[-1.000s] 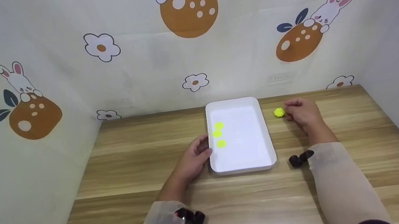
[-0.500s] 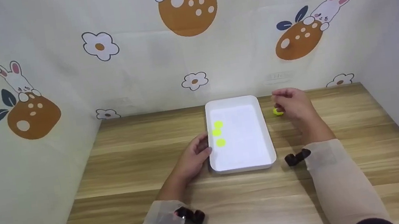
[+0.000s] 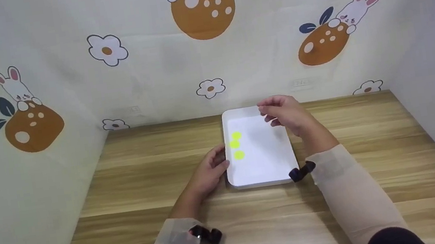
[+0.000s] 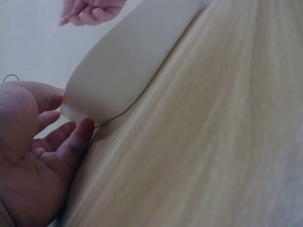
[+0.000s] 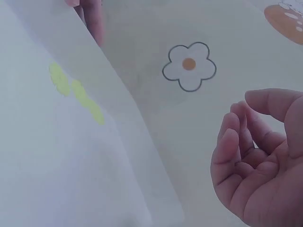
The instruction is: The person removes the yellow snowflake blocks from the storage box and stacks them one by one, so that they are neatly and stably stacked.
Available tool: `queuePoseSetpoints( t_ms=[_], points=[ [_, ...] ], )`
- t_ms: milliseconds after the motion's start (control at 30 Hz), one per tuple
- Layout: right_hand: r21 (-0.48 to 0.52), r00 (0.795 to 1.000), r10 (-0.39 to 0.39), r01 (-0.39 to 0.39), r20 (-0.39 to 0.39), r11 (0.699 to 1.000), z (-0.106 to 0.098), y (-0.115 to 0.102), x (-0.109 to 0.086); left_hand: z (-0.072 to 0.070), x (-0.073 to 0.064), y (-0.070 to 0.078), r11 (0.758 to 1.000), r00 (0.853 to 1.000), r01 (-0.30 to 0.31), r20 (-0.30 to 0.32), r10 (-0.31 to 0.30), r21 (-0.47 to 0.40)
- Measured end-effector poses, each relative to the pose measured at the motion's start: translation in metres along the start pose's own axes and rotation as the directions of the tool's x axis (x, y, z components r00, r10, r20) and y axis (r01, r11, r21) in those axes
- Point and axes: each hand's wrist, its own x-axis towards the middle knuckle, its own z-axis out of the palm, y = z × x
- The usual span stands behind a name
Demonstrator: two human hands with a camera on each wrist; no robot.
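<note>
A white rectangular tray (image 3: pixel 264 175) lies on the wooden table with three round, flat yellow pieces (image 3: pixel 239 154) near its left wall. My left hand (image 3: pixel 207 173) holds the tray at that side; in the left wrist view, thumb and fingers are at the tray's edge (image 4: pixel 111 71). Over the tray's far right corner hovers my right hand (image 3: pixel 284 113), its thumb tip close to the bent fingertips. In the right wrist view, I cannot tell whether anything thin is pinched there. The yellow cluster right of the tray is out of sight, where the right hand covers its earlier spot.
Wood-grain table (image 3: pixel 143 166) extends on both sides of the tray. A pale curtain printed with rabbits, oranges and flowers (image 3: pixel 210 88) encloses the back and sides. Small black cameras (image 3: pixel 205 235) are strapped to both wrists over pale sleeves.
My right hand has lifted from the yellow cluster and moved left over the tray. The left hand stays at the tray's side, and the three yellow pieces in it have not moved.
</note>
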Motion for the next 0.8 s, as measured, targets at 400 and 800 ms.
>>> queuePoseSetpoints(
  t_ms=[400, 800],
  points=[
    [-0.073, 0.989, 0.087, -0.079, 0.116, 0.994, 0.043, 0.003, 0.048, 0.000, 0.000, 0.001, 1.000, 1.000, 0.018, -0.004, -0.018, -0.010],
    [-0.125, 0.987, 0.119, -0.106, 0.104, 0.986, 0.056, 0.033, 0.072, 0.000, 0.001, 0.000, 1.000, 1.000, 0.013, 0.001, -0.013, -0.011]
  ],
)
